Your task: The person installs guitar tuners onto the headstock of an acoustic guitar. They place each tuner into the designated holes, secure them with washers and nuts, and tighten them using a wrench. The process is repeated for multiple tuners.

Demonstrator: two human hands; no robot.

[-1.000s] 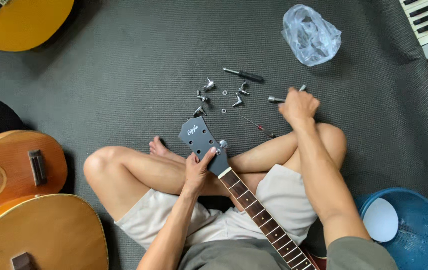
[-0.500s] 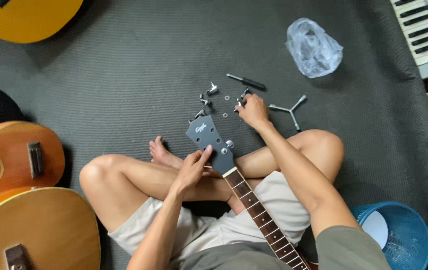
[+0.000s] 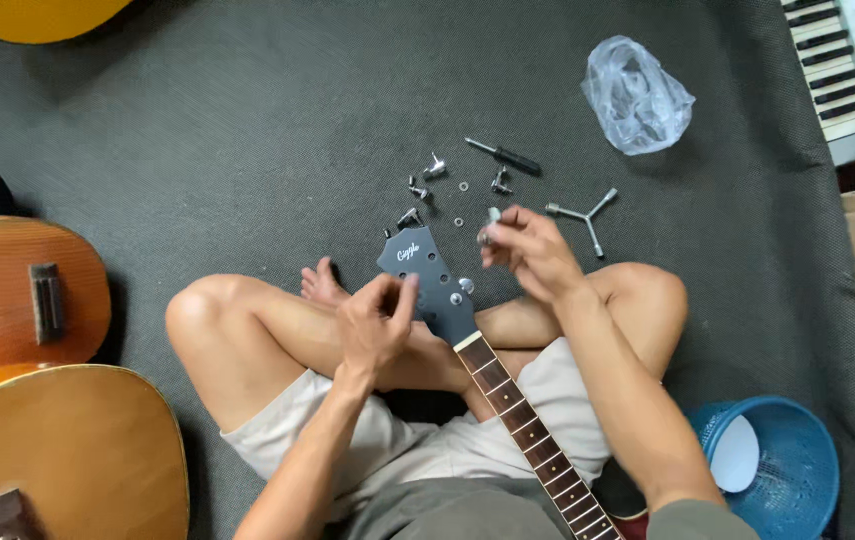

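Around the grey mat — acoustic guitars, a crumpled plastic bag, a keyboard, a blue basket.

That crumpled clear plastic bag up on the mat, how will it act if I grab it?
The clear plastic bag looks thin and crumpled, so it is probably floppy and very light. It would likely collapse in the grip and slide easily across the dark mat if pushed.

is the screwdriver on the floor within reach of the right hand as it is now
Probably yes. The right hand is raised just above the headstock with a small tuning peg in its fingers, and the screwdriver lies on open carpet beyond it, nothing between. The hand is occupied, though.
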